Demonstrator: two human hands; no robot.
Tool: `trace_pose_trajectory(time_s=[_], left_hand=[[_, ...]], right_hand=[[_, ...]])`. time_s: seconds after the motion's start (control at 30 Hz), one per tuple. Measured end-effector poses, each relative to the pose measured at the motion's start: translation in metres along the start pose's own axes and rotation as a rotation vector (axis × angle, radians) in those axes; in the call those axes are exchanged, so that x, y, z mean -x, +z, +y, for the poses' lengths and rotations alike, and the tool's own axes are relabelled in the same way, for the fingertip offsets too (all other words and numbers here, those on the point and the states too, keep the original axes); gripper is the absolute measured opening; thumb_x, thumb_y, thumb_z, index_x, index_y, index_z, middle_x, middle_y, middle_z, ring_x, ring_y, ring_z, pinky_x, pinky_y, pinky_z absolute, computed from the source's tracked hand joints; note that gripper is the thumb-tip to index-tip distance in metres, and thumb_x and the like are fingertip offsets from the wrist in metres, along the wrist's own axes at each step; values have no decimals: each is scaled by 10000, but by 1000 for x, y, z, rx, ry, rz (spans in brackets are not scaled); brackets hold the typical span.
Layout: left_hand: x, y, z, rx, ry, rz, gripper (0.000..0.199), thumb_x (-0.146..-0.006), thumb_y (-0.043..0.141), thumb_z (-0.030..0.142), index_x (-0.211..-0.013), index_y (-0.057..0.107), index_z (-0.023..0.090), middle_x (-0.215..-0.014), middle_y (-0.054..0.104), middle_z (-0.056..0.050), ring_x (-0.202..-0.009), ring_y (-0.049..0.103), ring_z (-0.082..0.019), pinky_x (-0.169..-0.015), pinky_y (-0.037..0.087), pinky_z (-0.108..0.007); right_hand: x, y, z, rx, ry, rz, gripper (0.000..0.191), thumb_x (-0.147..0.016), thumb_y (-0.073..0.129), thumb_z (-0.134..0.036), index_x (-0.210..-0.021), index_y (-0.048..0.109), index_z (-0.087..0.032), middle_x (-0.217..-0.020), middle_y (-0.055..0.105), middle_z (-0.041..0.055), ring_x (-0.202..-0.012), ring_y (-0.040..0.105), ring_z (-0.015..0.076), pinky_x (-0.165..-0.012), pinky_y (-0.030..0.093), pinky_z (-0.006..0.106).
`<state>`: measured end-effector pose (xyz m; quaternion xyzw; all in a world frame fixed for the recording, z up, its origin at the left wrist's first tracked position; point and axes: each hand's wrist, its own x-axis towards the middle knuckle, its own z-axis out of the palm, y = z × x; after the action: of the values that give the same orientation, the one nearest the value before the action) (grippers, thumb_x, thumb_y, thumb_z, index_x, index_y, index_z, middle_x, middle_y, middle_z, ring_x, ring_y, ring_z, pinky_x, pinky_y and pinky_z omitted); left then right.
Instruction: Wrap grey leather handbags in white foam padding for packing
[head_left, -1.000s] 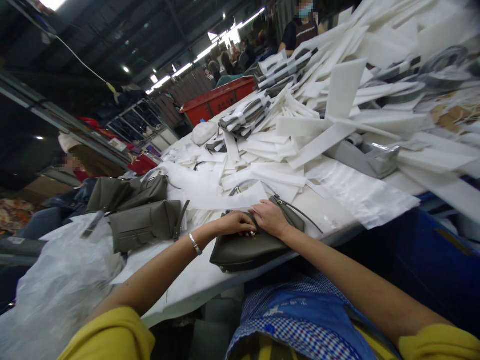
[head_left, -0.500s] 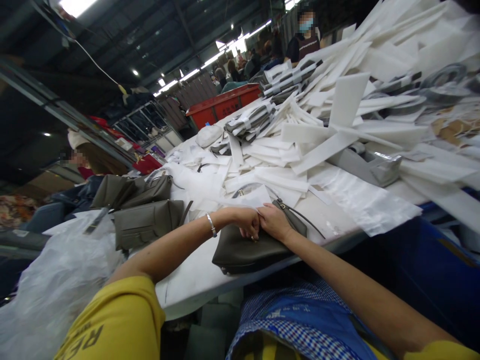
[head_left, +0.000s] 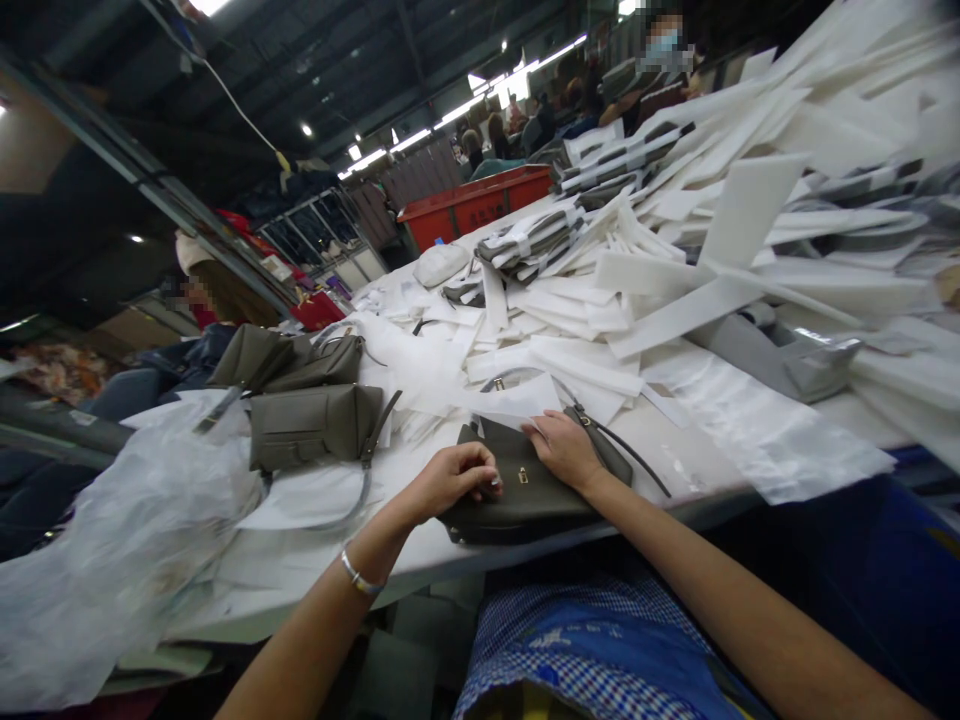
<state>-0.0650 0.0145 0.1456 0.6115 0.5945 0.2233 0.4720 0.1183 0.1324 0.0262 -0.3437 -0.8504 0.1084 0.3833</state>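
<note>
A dark olive handbag [head_left: 540,505] lies at the table's front edge, with a small gold metal fitting [head_left: 523,476] showing on its upper face. My right hand [head_left: 566,448] rests on the bag's top right, its fingers bent and gripping the bag near a white sheet [head_left: 517,400]. Just left of the fitting, my left hand [head_left: 459,478] hovers with curled, pinched fingers. Something small and pale shows at those fingertips, too small to name. The bag's dark strap [head_left: 630,452] trails off to the right.
More olive handbags [head_left: 319,425] stand to the left beside a heap of clear plastic [head_left: 142,530]. White foam strips [head_left: 675,310] pile high across the table's back and right. A red bin [head_left: 480,205] stands beyond. A masked co-worker [head_left: 660,75] is at the far side.
My left hand has come away from my right hand, leftward and down, uncovering the gold fitting. My right hand stays on the handbag. The whole view has shifted slightly.
</note>
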Motion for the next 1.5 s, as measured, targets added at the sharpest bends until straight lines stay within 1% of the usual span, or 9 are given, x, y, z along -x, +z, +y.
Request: trace_pose_trajectory(time_s=[0.13,0.27,0.37,0.47,0.63,0.77,0.93,1.27,1.5], left_hand=[[60,14,-25,182,-39,318,288,-856,649,439,-929,563,174,-815,713,-54,-720,692,-171,-601,502,-241],[119,33,-64,364,-190,598,367,-831,692,453,-1052,584,179,-828,744,-67,-743,712,-203,-617,513,-261],[148,48,-96,335,-256,712,299,-870,628,467,-911,646,172,-857,742,-80,-806,702,-216,-655,514,-275],[160,58,-123,291,-273,812,257,-798,696,427,-778,687,171,-858,725,-77,-864,670,-234,-712,512,-294],[153,62,-140,289,-249,907,204,-762,722,380,-737,703,179,-768,701,-49,-764,643,-204,-718,514,-301],[131,72,-127,403,-175,886,220,-812,694,383,-835,685,164,-701,696,-35,-655,661,-178,-626,526,-274],[101,94,-106,483,-49,968,298,-836,701,370,-1057,689,171,-858,722,-49,-759,695,-180,-728,563,-295],[83,102,-84,363,53,1119,162,-829,741,326,-934,742,203,-920,712,-42,-848,660,-176,-759,533,-270],[82,97,-81,233,52,1093,139,-875,686,324,-846,736,198,-849,706,-32,-788,640,-172,-736,490,-275]], right_hand=[[1,0,2,-2,3,4,322,-1012,441,-296,-826,690,-215,-831,744,70,-861,664,238,-955,458,338],[1,1,4,-19,-2,-16,341,-1018,407,-341,-887,694,-212,-891,745,96,-918,663,266,-936,461,372],[1,2,5,-11,13,-36,368,-1012,400,-394,-850,675,-211,-873,731,107,-937,657,280,-882,467,374],[1,3,6,17,34,-48,397,-1000,403,-445,-786,642,-211,-814,705,107,-897,653,281,-795,459,358],[1,2,7,56,85,-87,430,-978,405,-504,-775,640,-205,-788,681,108,-818,632,273,-673,404,337],[0,1,8,87,109,-128,446,-975,400,-524,-792,646,-200,-781,670,101,-759,608,256,-627,353,324],[0,2,8,101,115,-135,463,-975,383,-535,-737,597,-201,-751,654,96,-723,588,243,-614,322,317],[-1,-1,5,101,107,-123,446,-959,384,-531,-681,530,-215,-734,650,90,-702,573,236,-598,297,318],[-1,-1,5,67,102,-133,425,-955,391,-509,-706,568,-213,-759,655,90,-722,576,239,-604,310,320]])
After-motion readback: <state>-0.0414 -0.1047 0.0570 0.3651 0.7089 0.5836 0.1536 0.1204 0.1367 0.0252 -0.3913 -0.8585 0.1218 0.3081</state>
